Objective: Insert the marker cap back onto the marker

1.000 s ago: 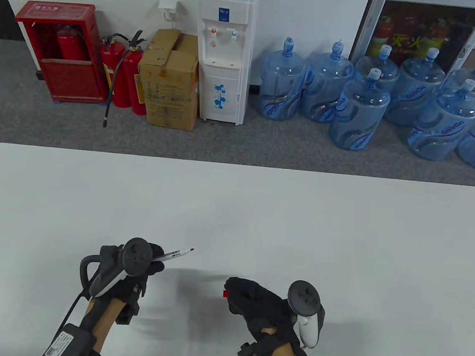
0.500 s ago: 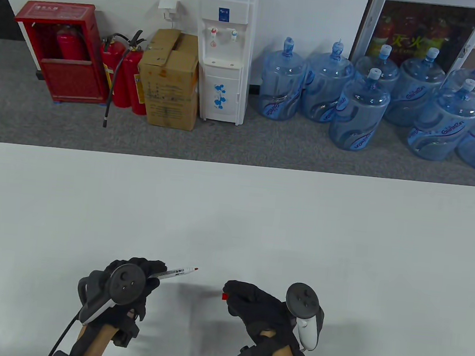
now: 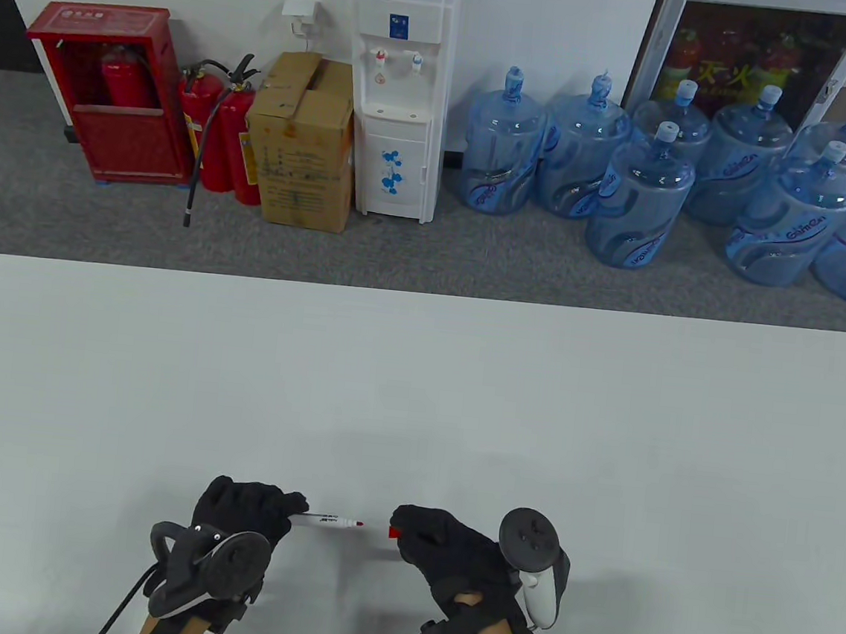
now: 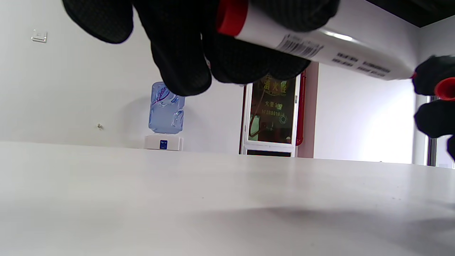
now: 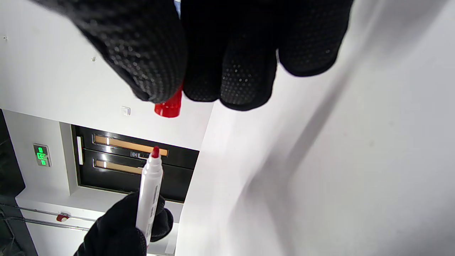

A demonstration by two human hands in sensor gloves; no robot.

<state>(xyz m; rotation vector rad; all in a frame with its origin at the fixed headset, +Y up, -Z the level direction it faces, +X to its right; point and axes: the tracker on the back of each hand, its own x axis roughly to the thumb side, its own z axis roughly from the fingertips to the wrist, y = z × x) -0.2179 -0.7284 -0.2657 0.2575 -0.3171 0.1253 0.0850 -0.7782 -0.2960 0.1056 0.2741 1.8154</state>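
Observation:
My left hand (image 3: 254, 514) grips a white marker (image 3: 326, 521) by its rear half, held above the table with its red tip pointing right. The marker also shows in the left wrist view (image 4: 320, 46) and the right wrist view (image 5: 149, 192). My right hand (image 3: 439, 539) pinches the small red cap (image 3: 394, 532) between fingertips, its open end facing the tip. The cap shows in the right wrist view (image 5: 169, 106) and at the left wrist view's edge (image 4: 446, 89). A short gap separates tip and cap, roughly in line.
The white table (image 3: 416, 391) spreads out beyond the hands, its far edge near the middle of the table view. On the floor behind stand water bottles (image 3: 640, 196), a dispenser (image 3: 399, 98), a cardboard box (image 3: 305, 141) and fire extinguishers (image 3: 216, 133).
My left hand has moved toward me and rightward and turned, so the marker now lies level, its tip closer to the cap. My right hand shifted slightly left.

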